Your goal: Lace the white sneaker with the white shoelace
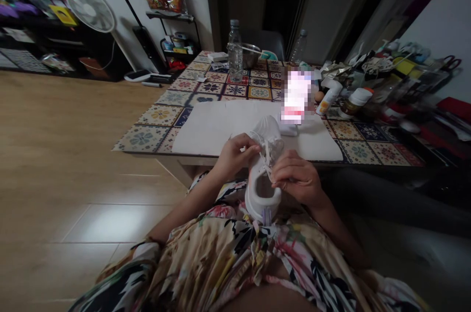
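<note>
A white sneaker (263,199) rests against my lap, its opening facing me and its toe pointing away. My left hand (233,156) pinches a white shoelace (268,157) near the top of the lacing. My right hand (296,178) sits at the sneaker's right side, with its fingers closed on the lace where it crosses the eyelets. The fingers hide part of the lacing. Both forearms come in from a floral-patterned garment (221,253) covering my lap.
Ahead stands a table with a patterned tile-print cover (147,138), and a white sheet (217,125) lies on it. Bottles, a steel bowl (250,55) and assorted clutter stand beyond. A pixelated patch (296,96) hides one item. Wooden flooring (73,155) lies left.
</note>
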Available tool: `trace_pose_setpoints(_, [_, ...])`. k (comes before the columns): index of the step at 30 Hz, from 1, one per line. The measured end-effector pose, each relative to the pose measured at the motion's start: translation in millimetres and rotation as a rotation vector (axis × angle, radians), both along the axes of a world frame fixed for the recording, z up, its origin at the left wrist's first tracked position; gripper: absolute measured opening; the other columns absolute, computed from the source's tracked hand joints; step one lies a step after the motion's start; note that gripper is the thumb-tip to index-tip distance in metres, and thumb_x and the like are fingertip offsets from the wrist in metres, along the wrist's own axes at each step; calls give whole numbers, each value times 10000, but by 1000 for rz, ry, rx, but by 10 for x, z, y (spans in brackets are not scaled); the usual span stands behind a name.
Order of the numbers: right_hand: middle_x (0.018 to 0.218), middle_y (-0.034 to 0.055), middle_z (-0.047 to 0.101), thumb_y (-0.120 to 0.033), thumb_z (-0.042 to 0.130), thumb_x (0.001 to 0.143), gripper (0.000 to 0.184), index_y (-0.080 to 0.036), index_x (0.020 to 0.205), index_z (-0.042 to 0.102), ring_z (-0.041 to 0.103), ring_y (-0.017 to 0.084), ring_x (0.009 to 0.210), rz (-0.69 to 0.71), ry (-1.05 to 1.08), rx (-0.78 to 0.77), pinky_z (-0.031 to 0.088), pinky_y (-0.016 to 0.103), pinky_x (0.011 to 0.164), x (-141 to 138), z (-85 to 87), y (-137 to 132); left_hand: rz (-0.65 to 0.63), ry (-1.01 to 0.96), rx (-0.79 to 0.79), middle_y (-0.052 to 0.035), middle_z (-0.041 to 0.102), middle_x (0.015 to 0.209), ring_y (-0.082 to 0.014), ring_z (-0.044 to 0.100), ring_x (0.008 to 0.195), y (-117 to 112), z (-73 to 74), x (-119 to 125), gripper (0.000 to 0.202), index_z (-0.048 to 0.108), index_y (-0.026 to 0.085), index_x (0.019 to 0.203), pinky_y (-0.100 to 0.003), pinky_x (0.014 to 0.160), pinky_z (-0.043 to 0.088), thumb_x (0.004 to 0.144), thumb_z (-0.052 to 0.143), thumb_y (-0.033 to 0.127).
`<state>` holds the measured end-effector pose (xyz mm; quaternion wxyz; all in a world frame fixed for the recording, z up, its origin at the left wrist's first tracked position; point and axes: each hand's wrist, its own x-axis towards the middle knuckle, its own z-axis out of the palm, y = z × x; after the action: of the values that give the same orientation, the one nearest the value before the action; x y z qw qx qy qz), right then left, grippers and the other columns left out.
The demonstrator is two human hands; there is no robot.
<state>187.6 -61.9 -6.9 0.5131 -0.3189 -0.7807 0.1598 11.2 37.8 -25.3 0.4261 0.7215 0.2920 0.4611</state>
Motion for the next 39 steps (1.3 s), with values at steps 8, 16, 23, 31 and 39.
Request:
trace_pose_setpoints(8, [954,49,703,-252,663,877,65,-247,941,651,612,231,940,-268,-325,52,439,400,873,62,117,-73,-65,49,53,-48,636,859,-188,574,835,-31,34,-188,198,671,181,895,-293,763,434,856,638,372])
trace_pose_setpoints(16, [776,13,692,-328,564,932,170,-267,783,616,644,192,794,47,-143,-83,501,379,783,51,287,-353,-389,176,209,-67,621,954,-189,604,869,-251,246,-289,235,678,173,975,-321,817,486,786,751,292])
trace_pose_setpoints(23, [874,41,722,-322,535,961,178,-264,872,678,664,200,849,-24,-153,-159,527,378,800,255,354,-324,-379,160,134,-70,625,972,-172,581,838,-289,228,-232,193,679,182,984,-323,786,488,796,676,222])
trace_pose_setpoints(31, [910,41,644,-78,539,831,179,-231,905,595,607,199,877,-117,-289,-72,493,343,799,68,106,-56,-437,119,107,-32,546,878,-158,545,811,-284,183,-152,93,540,170,691,-275,720,451,732,606,119])
trace_pose_setpoints(39, [937,42,613,-114,548,831,159,-243,923,564,593,217,886,-177,-258,-90,478,332,780,47,45,-64,-419,80,128,-57,590,923,-192,561,873,-297,140,-169,146,634,170,874,-295,787,473,735,676,157])
